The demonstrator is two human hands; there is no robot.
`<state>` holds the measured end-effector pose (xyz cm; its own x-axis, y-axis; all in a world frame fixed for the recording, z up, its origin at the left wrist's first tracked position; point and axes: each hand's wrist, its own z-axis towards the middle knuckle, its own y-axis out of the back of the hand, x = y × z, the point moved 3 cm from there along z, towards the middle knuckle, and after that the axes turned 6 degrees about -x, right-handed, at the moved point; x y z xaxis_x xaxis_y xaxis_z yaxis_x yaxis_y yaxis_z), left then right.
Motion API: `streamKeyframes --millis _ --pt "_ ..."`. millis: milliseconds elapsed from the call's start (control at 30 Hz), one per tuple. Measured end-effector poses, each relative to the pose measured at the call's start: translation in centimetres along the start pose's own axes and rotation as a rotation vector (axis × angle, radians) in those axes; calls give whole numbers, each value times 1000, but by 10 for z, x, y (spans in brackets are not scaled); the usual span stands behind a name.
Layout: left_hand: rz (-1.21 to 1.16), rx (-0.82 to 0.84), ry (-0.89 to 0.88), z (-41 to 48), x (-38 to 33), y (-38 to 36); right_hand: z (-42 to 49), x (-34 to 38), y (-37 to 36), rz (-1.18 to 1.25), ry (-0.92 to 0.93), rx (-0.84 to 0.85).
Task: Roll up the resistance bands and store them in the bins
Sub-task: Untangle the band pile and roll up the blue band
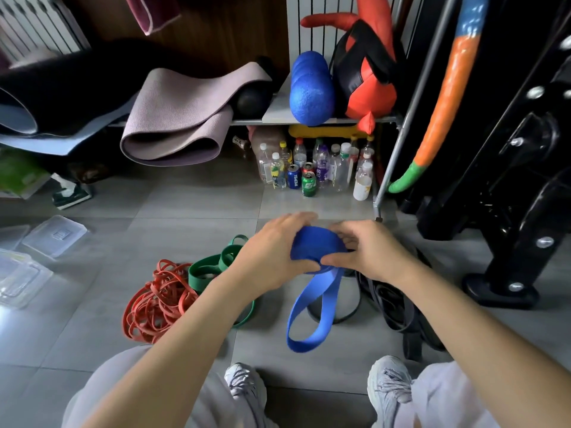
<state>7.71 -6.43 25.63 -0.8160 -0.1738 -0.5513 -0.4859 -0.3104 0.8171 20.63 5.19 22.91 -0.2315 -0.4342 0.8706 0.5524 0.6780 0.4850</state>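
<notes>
Blue resistance band (312, 291) was held above the floor tiles, its wound coil clamped by the fingers of the left hand (272, 251) and right hand (367, 251), a loose loop hanging below the coil. Slackened pinching could let the coil spring open; clear bins (52, 234) lay well left of it.

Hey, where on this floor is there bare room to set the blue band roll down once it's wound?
Bare tile lies between the purple mat overhang and the red bands, right of the clear bins. A smaller patch sits between the hands and the bottles. Crowded: red bands, green bands, black bands, and under the blue band.
</notes>
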Motion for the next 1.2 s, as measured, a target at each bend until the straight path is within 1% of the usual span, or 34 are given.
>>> streamKeyframes --millis 67,133,233,333,467,567,633,667,700,767,833,867,900,933,1000,1067,1133,1167,1200 --pt "90 47 2 1 2 -1 -2 1 -5 -81 26 20" --pt "67 60 35 2 4 1 -3 2 -6 -96 28 23" --pt "-91 22 83 4 5 6 -6 3 0 -25 -9 29" --pt "-270 -61 137 7 8 14 -7 -1 5 43 -24 16" --pt "-581 -172 207 7 6 21 -5 -2 15 292 -66 -70" --pt "-827 -162 253 5 0 18 -5 2 19 462 -20 -112" --pt "-909 -118 293 5 -3 14 -7 6 22 482 24 -133" --pt "-880 -91 297 6 -5 13 -8 9 23 465 37 -137" --pt "-782 -76 283 6 -6 13 -9 11 24 437 42 -135" --pt "-392 -84 171 5 -6 13 -9 12 23 319 45 -120" --pt "37 -95 -58 -1 -10 9 -9 12 18 135 41 -92" --pt "203 -88 -152 -5 -14 4 -8 12 13 64 43 -71" --pt "328 -76 -202 -8 -16 -1 -8 14 9 7 52 -59" --pt "401 -75 -217 -9 -17 -4 -8 15 5 -41 66 -56" --pt "393 -99 -194 -9 -14 -3 -8 18 1 -72 75 -78" --pt "291 -140 -189 -8 -10 1 -6 19 1 58 8 -74" --pt "193 -181 -178 -10 -9 5 -2 15 8 188 -62 -12" --pt "149 -201 -161 -10 -8 7 0 10 13 184 -92 37" --pt "103 -226 -140 -10 -5 10 1 2 16 120 -121 88"
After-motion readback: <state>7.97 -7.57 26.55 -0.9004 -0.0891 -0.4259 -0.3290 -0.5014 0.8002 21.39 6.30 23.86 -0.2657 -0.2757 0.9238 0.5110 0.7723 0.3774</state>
